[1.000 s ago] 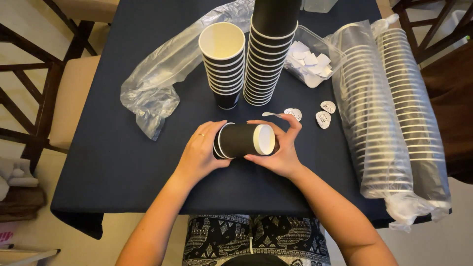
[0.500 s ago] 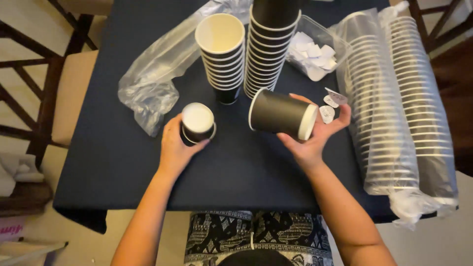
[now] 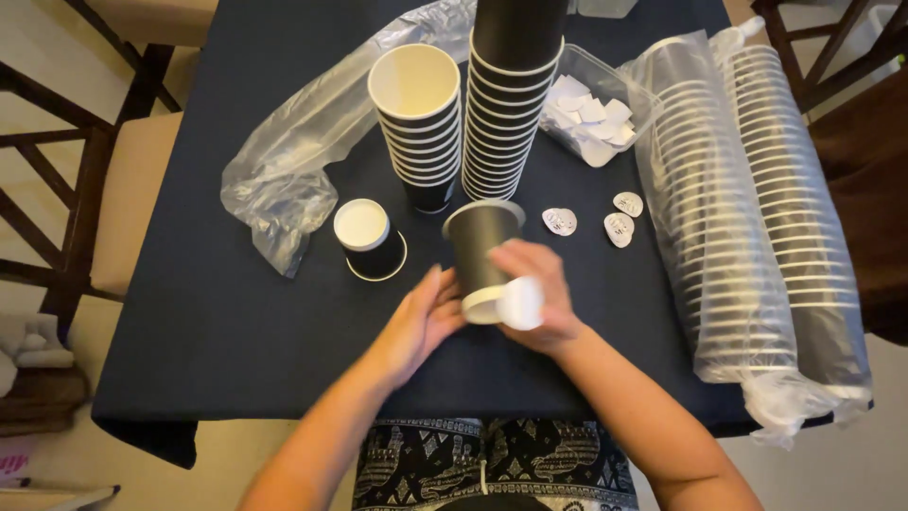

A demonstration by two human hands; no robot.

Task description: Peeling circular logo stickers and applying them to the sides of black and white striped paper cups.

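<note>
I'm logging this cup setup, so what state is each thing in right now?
Black cup: held by both hands, tilted, base toward the person.
Left hand: touching that cup.
Right hand: gripping its base end.
Single cup: upside down on the table.
Short stack: upright, mouth open.
Tall stack: upside down.
Bagged cups: lying sideways in plastic.
Clear tub: open, white pieces inside.

Two bare forearms, patterned legwear.

Left hand (image 3: 424, 317) and right hand (image 3: 539, 289): no sleeves, rings, watch or bands visible from wrist to elbow. At 6 o'clock in the head view, black trousers (image 3: 482, 464) with a dense white ornamental print; a pale drawstring hangs at the centre of the waist.
</note>
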